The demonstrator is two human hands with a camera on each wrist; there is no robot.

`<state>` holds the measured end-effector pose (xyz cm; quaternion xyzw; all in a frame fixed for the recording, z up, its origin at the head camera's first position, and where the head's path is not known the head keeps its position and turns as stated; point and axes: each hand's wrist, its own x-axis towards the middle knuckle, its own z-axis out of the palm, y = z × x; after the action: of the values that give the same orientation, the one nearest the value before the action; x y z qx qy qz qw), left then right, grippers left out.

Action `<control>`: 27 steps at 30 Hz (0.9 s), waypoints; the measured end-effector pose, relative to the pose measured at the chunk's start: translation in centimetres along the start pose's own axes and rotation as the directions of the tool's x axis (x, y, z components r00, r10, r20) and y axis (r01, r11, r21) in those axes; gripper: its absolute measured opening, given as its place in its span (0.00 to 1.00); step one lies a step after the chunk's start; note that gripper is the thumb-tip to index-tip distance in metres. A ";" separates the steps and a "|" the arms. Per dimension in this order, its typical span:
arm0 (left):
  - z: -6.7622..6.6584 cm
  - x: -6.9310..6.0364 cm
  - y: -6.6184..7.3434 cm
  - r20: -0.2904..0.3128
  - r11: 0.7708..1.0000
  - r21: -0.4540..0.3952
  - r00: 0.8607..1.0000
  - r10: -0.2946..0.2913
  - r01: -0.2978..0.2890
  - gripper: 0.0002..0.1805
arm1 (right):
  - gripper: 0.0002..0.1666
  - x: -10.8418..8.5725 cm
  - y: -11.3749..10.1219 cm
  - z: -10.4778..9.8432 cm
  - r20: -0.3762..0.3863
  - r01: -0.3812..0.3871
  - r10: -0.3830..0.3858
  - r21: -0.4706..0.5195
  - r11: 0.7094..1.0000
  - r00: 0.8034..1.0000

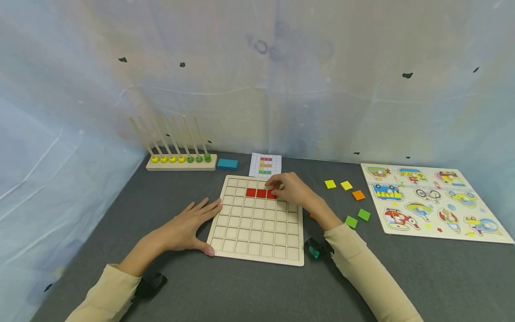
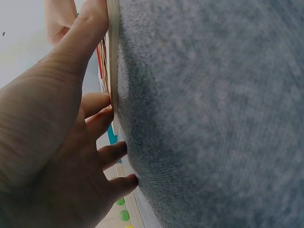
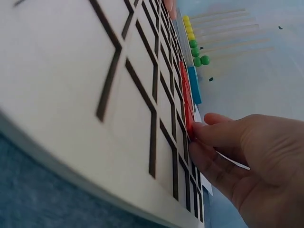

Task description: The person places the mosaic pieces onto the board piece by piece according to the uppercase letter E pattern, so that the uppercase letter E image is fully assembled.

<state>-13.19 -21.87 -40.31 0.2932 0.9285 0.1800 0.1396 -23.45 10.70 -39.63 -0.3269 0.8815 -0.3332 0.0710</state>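
Observation:
A pale wooden grid board (image 1: 257, 223) lies flat on the grey table. Three red square tiles (image 1: 261, 193) form a row in its upper part. My right hand (image 1: 295, 190) is over the rightmost one, thumb and fingers bent together at its edge; in the right wrist view the fingertips (image 3: 197, 130) touch the end of the red row (image 3: 185, 99). Along the board's left edge, my left hand (image 1: 187, 228) rests with spread fingers, the thumb touching the lower left corner. In the left wrist view the left thumb (image 2: 90, 23) lies against the board's side.
Loose yellow (image 1: 330, 184), orange (image 1: 358, 195) and green tiles (image 1: 351, 222) lie right of the board. Behind it are a pattern card (image 1: 265, 165), a blue block (image 1: 227, 164) and a pegged bead stand (image 1: 181, 165). A picture puzzle board (image 1: 434, 201) lies far right.

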 end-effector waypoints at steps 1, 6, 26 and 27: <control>0.0 0.0 0.0 0.001 1.000 0.001 1.000 0.000 0.000 0.68 | 0.13 0.0 0.0 0.0 0.002 -0.008 0.008 0.000 1.000 1.000; 0.0 0.0 0.0 -0.002 1.000 0.000 1.000 0.005 -0.005 0.67 | 0.13 -0.6 -0.1 -0.5 -0.009 -0.012 0.012 0.001 1.000 1.000; 0.1 0.0 0.0 -0.008 1.000 -0.011 1.000 0.008 -0.009 0.67 | 0.20 -7.5 6.4 -8.0 -0.118 -0.211 0.196 -0.133 0.968 0.974; 0.1 0.0 0.0 -0.009 1.000 -0.009 1.000 0.012 -0.012 0.67 | 0.21 -7.8 6.7 -8.3 -0.116 -0.219 0.204 -0.135 0.966 0.972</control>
<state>-13.18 -21.83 -40.39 0.2971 0.9267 0.1862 0.1355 -23.74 23.86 -38.18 -0.2180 0.9359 -0.2740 0.0372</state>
